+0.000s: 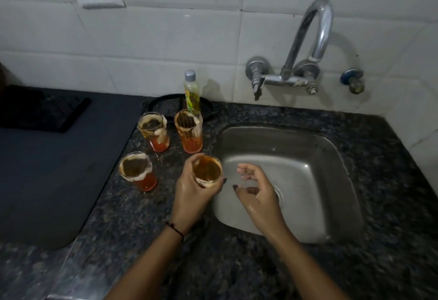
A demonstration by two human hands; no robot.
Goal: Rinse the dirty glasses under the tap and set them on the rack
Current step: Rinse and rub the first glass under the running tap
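fingers of the left hand [189, 190] curl round an orange glass [206, 170] at the left rim of the sink [308, 148], mouth tilted up toward the camera; the right hand [254, 193] hovers over the basin, loosely open, holding nothing.

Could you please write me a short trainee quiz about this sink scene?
1. True or false: the left hand grips a glass.
2. How many dirty glasses stand on the counter? A two, B three, C five.
3. Fill in: the right hand hovers, holding nothing, over the ____.
Key: 1 true; 2 B; 3 sink.
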